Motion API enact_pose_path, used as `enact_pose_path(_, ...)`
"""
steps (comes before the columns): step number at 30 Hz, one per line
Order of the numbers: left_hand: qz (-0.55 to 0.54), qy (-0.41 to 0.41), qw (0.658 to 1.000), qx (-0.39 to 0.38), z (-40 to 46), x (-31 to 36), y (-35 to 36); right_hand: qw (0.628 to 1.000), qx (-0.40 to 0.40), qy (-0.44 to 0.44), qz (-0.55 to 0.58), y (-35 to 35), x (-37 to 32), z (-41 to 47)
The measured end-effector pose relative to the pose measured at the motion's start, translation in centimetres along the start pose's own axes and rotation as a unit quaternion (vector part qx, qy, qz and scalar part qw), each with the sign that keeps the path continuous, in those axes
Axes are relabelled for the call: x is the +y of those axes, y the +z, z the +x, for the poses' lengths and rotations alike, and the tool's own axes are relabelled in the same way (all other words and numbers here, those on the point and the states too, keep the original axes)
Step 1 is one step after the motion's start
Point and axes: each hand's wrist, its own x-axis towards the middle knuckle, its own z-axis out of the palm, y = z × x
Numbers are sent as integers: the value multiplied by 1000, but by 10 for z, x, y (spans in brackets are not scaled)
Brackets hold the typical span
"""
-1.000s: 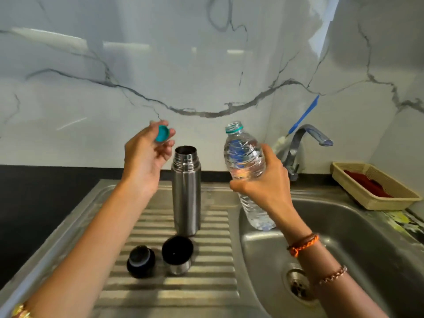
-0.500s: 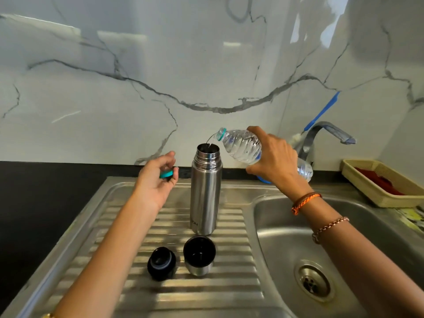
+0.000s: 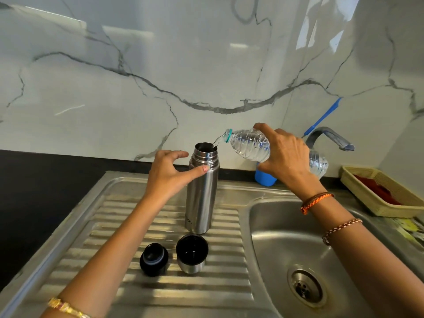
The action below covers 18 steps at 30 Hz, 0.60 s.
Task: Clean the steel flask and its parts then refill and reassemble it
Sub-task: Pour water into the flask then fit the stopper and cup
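Note:
The steel flask stands upright and uncapped on the ribbed drainboard. My left hand holds it at the shoulder, thumb pressed on its front and forefinger reaching round the neck. The teal bottle cap is out of sight. My right hand grips a clear plastic water bottle tipped almost level, its mouth just over the flask's opening, and a thin stream of water runs in. In front of the flask sit the black stopper and the steel cup lid, mouth up.
The sink basin with its drain lies to the right, the tap behind it. A blue object stands by the back wall. A beige basket with red contents sits at far right. Black counter lies left.
My left hand has moved from beside the flask onto its shoulder, and the teal cap it held no longer shows. The bottle stays tipped and pouring. The view has shifted slightly.

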Motion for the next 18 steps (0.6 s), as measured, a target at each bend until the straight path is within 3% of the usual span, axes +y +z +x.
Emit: enact_pose_path(18,69,39,996,49,15,23,10,999,11,-33,-14,-9,-1,9)
